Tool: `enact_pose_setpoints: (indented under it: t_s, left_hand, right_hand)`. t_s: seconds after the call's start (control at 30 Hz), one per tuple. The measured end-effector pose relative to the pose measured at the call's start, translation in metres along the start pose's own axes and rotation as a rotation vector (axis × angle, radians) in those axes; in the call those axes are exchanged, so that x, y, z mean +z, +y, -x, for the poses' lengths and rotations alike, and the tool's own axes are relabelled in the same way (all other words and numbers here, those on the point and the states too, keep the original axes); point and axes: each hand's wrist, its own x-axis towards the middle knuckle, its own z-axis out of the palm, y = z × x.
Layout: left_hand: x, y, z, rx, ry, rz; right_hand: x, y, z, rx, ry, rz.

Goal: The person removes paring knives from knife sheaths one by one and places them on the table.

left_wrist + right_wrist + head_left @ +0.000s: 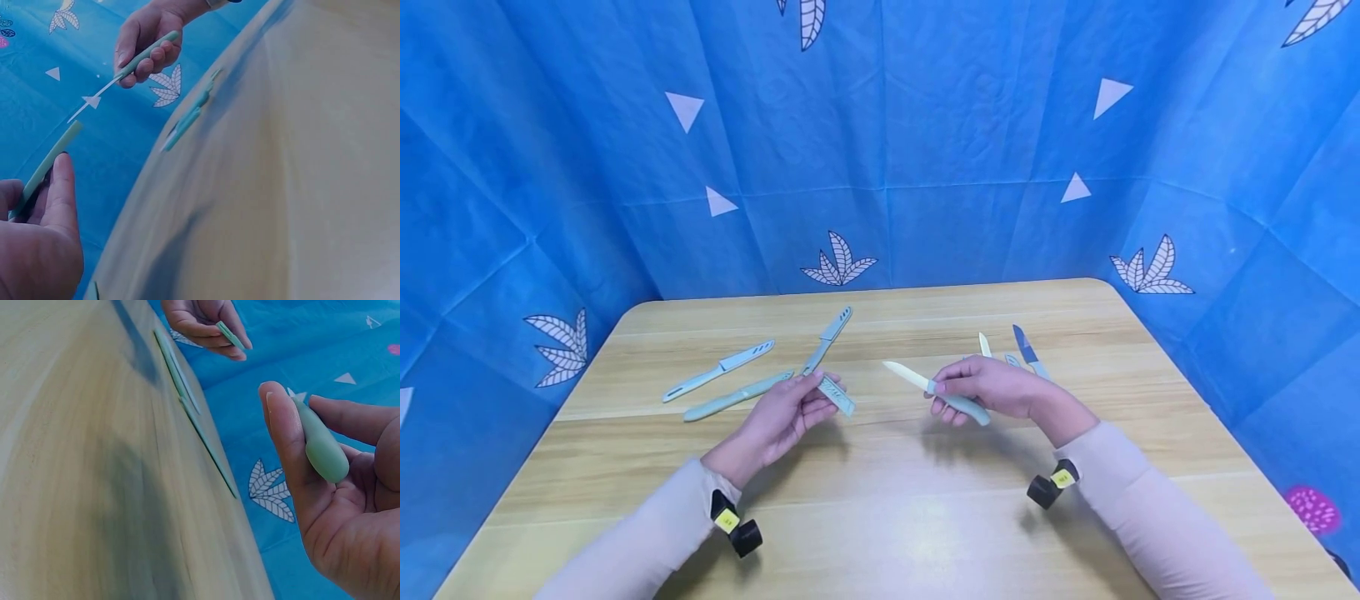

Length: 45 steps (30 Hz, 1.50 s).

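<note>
Above the middle of the table, my right hand (992,387) grips a paring knife by its pale green handle (964,406). Its whitish blade (906,373) points left, toward my other hand. My left hand (778,421) pinches a flat green blade sheath (837,395) between thumb and fingers. A gap separates the blade tip from the sheath in the head view. In the left wrist view, the sheath (47,165) tilts up toward the knife's bare blade (94,99). The rounded handle end (328,459) faces the camera in the right wrist view.
Left of centre on the wooden table (880,517) lie a sheathed knife (718,371), a green knife (737,396) and another sheathed one (827,340). Behind my right hand are a dark-bladed knife (1026,346) and a pale blade (984,344). A blue curtain (880,150) surrounds the table.
</note>
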Motion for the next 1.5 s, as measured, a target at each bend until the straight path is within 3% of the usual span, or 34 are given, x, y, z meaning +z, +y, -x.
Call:
enact_pose_setpoints:
  t_s: [0.47,1.03,1.5]
  left_hand:
    - [0.012,0.014,-0.016,-0.035,-0.010,-0.143]
    - [0.025,0.025,-0.038,-0.070,-0.052,-0.152]
    - [0.033,0.029,-0.059,-0.108,-0.086,-0.218]
  right_hand:
    - [-0.007,-0.007,-0.001,-0.003,0.077,0.029]
    - [-0.014,-0.012,-0.003,0.005,0.166,0.002]
    - [-0.022,-0.012,-0.008,0.004,0.236,0.011]
